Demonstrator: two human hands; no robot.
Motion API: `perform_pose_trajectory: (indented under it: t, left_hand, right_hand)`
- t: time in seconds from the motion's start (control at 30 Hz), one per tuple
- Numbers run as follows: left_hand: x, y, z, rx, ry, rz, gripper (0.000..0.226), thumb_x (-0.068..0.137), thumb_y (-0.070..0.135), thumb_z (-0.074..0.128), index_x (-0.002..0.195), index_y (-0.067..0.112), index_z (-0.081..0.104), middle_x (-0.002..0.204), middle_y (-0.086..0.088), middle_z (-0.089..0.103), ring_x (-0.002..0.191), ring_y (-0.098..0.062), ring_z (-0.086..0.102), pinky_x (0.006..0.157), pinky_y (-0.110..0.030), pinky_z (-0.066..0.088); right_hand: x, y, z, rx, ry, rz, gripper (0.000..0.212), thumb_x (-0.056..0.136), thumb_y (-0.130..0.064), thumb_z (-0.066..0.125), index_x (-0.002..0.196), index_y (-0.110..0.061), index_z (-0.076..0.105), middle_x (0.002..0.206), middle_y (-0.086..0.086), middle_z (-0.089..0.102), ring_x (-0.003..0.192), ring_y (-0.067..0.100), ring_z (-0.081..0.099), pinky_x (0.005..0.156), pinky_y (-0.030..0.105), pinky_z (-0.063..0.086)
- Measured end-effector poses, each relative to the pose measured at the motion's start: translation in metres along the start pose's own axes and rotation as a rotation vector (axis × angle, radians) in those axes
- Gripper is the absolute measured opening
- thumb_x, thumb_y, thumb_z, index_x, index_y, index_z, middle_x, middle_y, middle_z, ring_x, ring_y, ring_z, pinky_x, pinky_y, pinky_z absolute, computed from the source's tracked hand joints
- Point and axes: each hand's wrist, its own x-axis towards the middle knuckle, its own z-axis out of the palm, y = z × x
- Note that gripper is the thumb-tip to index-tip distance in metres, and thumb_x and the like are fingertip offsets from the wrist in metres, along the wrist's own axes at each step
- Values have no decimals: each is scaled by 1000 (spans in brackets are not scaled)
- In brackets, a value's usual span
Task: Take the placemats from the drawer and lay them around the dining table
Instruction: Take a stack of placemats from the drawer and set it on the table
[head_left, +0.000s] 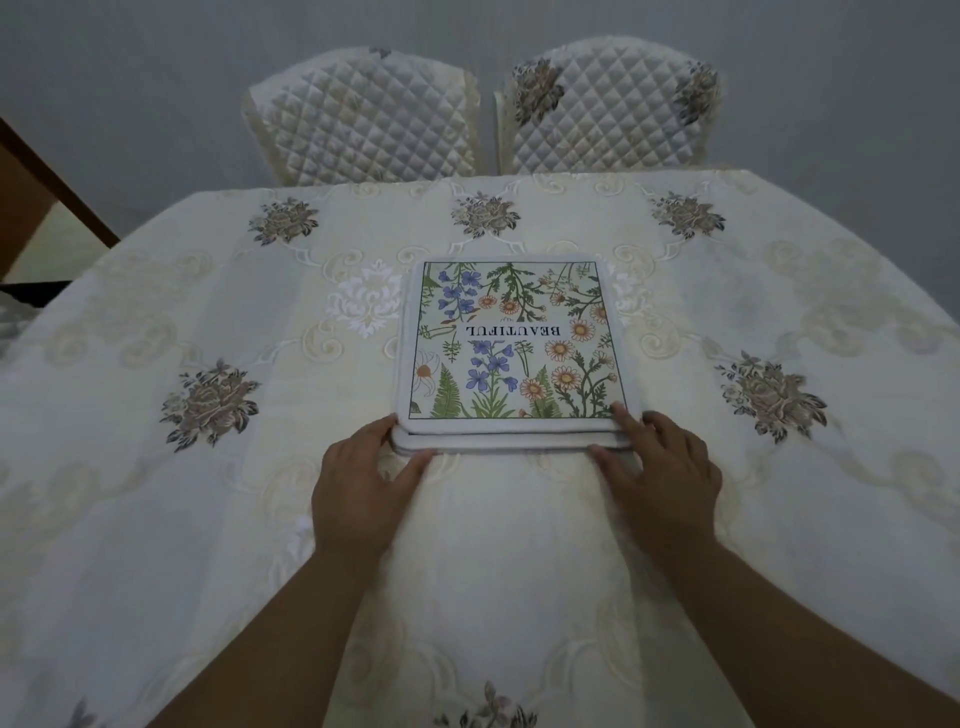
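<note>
A stack of square placemats (511, 340) lies in the middle of the dining table (208, 519). The top mat has a white border, a flower print and the word BEAUTIFUL, upside down to me. More mat edges show beneath it at the near side. My left hand (363, 483) rests at the stack's near left corner, thumb and fingers pinching the mat edges. My right hand (657, 475) is at the near right corner, fingers on the top mat and thumb against the stack's edge.
The table is covered by a cream embroidered cloth with grey floral motifs. Two chairs (363, 119) (608, 109) with quilted covers stand side by side at the far edge, against a grey wall. A brown wooden piece (47, 182) shows at far left.
</note>
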Motion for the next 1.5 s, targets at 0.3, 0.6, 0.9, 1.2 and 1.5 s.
perform_pose_trajectory:
  t: [0.3, 0.6, 0.9, 1.2, 1.5]
  left_hand:
    - [2, 3, 5, 149, -23, 125, 62, 90, 69, 49, 146, 45, 45, 136, 12, 52, 115, -21, 46, 89, -40, 52]
    - [1, 0, 11, 93, 40, 155, 43, 84, 62, 65, 116, 34, 58, 121, 6, 54, 106, -21, 49, 83, -38, 51]
    - [-1, -2, 14, 103, 39, 197, 51, 87, 65, 60, 132, 41, 60, 132, -1, 54, 111, -22, 50, 88, -39, 49]
    - [20, 28, -31, 278, -447, 9, 76, 79, 71, 59, 148, 47, 42, 145, 0, 42, 132, -28, 43, 104, -45, 45]
    - [-28, 153, -203, 32, -510, 142, 52, 93, 57, 58, 141, 39, 53, 158, 3, 39, 145, -22, 34, 118, -42, 30]
  right_hand:
    - [0, 1, 2, 69, 43, -9, 48, 90, -57, 57, 137, -49, 51, 151, -19, 46, 135, 15, 37, 104, 47, 30]
    - [3, 1, 7, 56, 88, -52, 36, 77, -61, 59, 107, -45, 48, 122, -18, 48, 118, 18, 44, 91, 45, 40]
    - [1, 4, 7, 21, 75, -108, 52, 82, -68, 59, 128, -45, 56, 146, -9, 48, 132, 20, 42, 101, 49, 38]
    - [28, -42, -71, -160, -573, 44, 55, 93, -51, 55, 147, -40, 46, 151, 6, 44, 138, 31, 39, 111, 45, 37]
    - [-85, -141, -254, 118, -264, -82, 48, 84, -59, 52, 125, -39, 64, 143, -15, 53, 121, 13, 57, 103, 39, 43]
